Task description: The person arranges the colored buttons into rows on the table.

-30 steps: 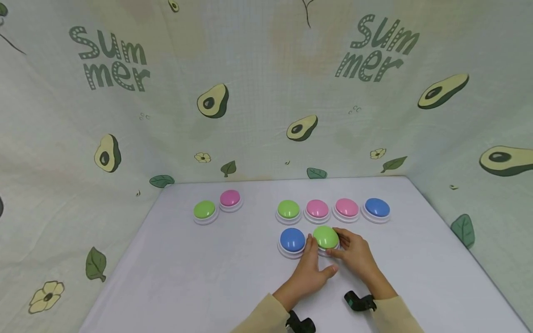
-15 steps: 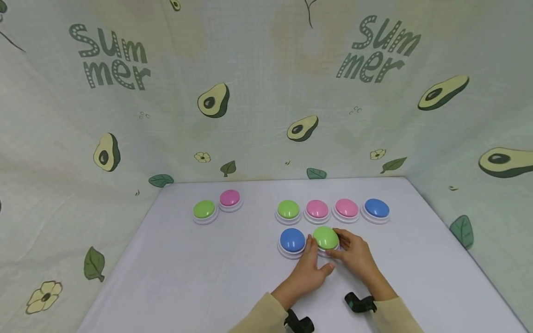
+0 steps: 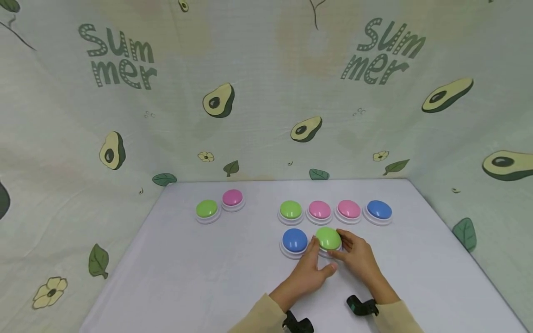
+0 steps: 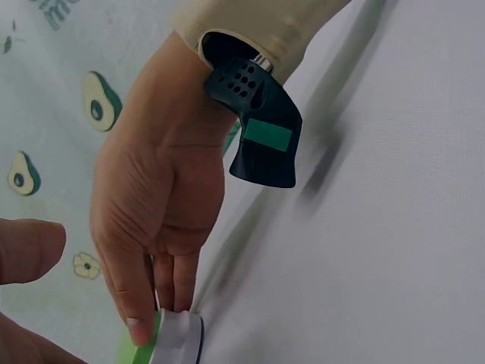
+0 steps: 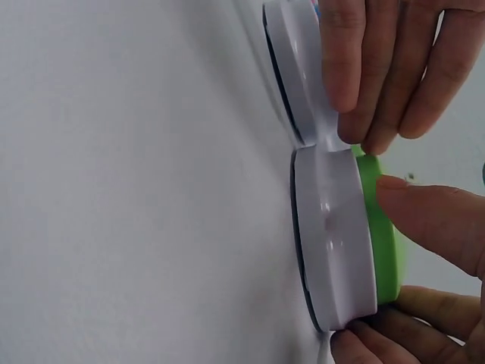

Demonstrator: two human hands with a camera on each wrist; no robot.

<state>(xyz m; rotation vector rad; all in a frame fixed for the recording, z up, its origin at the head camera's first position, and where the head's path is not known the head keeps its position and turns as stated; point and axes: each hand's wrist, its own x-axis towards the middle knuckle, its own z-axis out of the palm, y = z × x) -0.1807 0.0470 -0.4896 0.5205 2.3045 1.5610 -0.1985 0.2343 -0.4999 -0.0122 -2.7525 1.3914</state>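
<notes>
A green push button (image 3: 328, 238) with a white base sits on the white table in the front row, right of a blue push button (image 3: 294, 240). My right hand (image 3: 360, 259) grips the green one from the right, thumb near its front and fingers behind its far side. In the right wrist view the thumb (image 5: 432, 216) lies against the green dome's edge. My left hand (image 3: 308, 273) has its fingers straight, their tips at the line where the two bases meet. Its thumb stands out to the right, away from the buttons.
Behind stands a row with a green button (image 3: 290, 210), two pink buttons, one (image 3: 319, 210) beside the other, and a blue button (image 3: 379, 210). Farther left are another green button (image 3: 206, 209) and a pink button (image 3: 232, 198). A printed cloth (image 3: 266, 92) hangs around the table.
The head view has shifted slightly, so the whole scene sits a little farther right. Both hands and all buttons keep their places relative to each other.
</notes>
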